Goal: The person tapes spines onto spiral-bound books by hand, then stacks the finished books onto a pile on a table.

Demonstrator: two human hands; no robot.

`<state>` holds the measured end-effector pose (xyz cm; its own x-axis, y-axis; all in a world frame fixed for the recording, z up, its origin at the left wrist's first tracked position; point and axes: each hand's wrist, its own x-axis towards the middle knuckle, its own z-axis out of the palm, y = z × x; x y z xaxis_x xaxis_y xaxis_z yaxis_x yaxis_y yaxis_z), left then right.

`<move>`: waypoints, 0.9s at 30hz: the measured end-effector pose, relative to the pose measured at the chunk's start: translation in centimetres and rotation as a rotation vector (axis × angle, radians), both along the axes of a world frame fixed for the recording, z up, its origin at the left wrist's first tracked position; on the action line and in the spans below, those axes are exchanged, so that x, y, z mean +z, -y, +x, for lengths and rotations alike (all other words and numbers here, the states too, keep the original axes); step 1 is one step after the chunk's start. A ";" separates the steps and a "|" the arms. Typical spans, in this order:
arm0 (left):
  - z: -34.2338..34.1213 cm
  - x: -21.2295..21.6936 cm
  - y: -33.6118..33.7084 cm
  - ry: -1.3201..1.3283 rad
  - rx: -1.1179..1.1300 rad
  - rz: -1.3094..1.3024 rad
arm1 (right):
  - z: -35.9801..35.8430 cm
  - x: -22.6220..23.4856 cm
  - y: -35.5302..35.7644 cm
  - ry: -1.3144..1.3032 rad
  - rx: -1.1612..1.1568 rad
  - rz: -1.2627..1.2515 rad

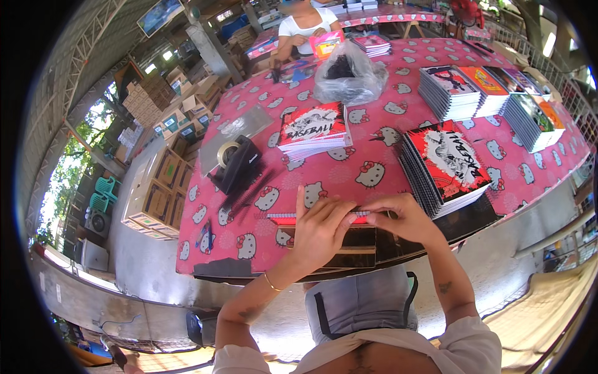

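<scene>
My left hand (317, 230) and my right hand (405, 218) both press on a thin notebook (283, 216) with a spiral edge at the near edge of the table. The left hand lies flat over it; the right hand pinches its far edge with the fingertips. The notebook rests on a dark glossy sheet (367, 246) that sticks out over the table edge. A fanned stack of red, black and white notebooks (445, 162) lies just right of my right hand. Another stack of the same kind (311, 128) sits further back in the middle.
A black tape dispenser (237, 162) and black spiral coils (246, 193) lie left of my hands on the pink patterned tablecloth (367, 134). A clear plastic bag (349, 78), more notebook stacks (448, 90) and a seated person in white (305, 28) are farther back. Cardboard boxes (159, 193) stand on the left.
</scene>
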<state>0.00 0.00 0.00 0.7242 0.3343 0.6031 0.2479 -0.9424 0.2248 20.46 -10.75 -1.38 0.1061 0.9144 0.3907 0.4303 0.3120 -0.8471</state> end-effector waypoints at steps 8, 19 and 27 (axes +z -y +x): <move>0.0 1.4 -0.4 -0.100 -0.061 0.002 | 1.8 1.8 -2.3 0.129 0.201 0.053; 1.8 10.4 -0.3 0.065 -0.103 0.263 | 1.1 4.6 5.9 0.108 -0.545 0.426; 18.2 2.0 -2.4 0.149 -0.675 0.254 | 16.3 -2.5 14.4 0.095 -0.725 -0.039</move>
<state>18.20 2.37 2.02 0.6275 -0.3183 0.7106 -0.4206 -0.9066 -0.0346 36.75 -25.15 -3.88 0.6572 0.6406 0.3972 0.5896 -0.1086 -0.8004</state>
